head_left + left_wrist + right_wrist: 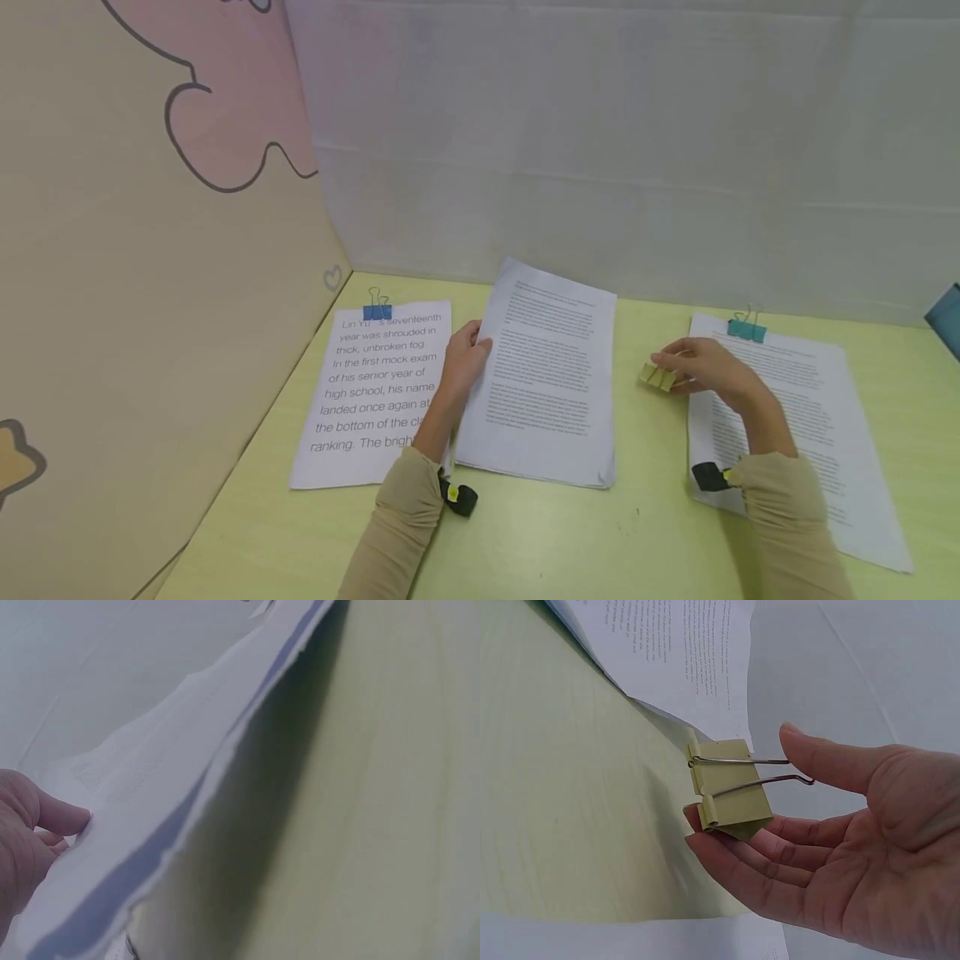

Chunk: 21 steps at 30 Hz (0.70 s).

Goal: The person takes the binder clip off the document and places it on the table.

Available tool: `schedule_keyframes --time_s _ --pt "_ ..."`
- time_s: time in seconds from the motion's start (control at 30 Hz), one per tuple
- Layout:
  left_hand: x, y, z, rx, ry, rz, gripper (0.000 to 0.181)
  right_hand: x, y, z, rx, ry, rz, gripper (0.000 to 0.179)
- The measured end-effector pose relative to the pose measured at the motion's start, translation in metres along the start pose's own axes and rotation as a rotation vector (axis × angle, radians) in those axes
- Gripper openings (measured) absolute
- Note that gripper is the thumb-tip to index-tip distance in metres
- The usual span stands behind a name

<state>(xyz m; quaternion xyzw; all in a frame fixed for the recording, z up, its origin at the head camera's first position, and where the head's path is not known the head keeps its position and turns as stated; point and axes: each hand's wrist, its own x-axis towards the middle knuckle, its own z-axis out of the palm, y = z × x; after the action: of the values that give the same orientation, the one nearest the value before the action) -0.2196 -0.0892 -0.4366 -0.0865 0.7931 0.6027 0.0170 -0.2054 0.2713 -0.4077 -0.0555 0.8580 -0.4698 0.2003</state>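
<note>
My left hand [465,362] pinches the left edge of a stack of printed paper [543,375], thumb on top. In the left wrist view, the stack's edge [142,847] is lifted off the table and bends. To the right of the stack, my right hand [712,367] holds a yellow binder clip [657,377] above the table. The right wrist view shows the clip [735,780] resting on the fingers, with the thumb at the end of its wire handles. The clip is apart from the paper. Some fingers of the left hand are hidden behind the stack.
A large-print sheet [360,392] with a blue binder clip [377,312] lies on the left. At right lies another paper stack [817,417] with a teal binder clip [747,331], partly under my right forearm. A white wall [637,150] backs the yellow-green table [570,542]; a blue object [947,321] is at the right edge.
</note>
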Motion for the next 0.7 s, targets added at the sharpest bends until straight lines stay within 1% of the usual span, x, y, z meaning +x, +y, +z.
schedule_keyframes --time_s 0.1,0.33,0.7 --pt "0.0002 -0.0008 0.0000 0.003 0.000 -0.006 0.038 0.0005 0.0011 0.0014 0.002 -0.004 0.003 0.057" --pt "0.0012 -0.0027 -0.0001 0.004 0.006 0.007 0.038 0.0025 0.0042 0.0035 0.001 -0.018 -0.003 0.057" --pt "0.0004 -0.0024 0.0015 -0.017 -0.001 -0.007 0.039 0.0030 0.0043 0.0050 -0.028 -0.025 0.003 0.055"
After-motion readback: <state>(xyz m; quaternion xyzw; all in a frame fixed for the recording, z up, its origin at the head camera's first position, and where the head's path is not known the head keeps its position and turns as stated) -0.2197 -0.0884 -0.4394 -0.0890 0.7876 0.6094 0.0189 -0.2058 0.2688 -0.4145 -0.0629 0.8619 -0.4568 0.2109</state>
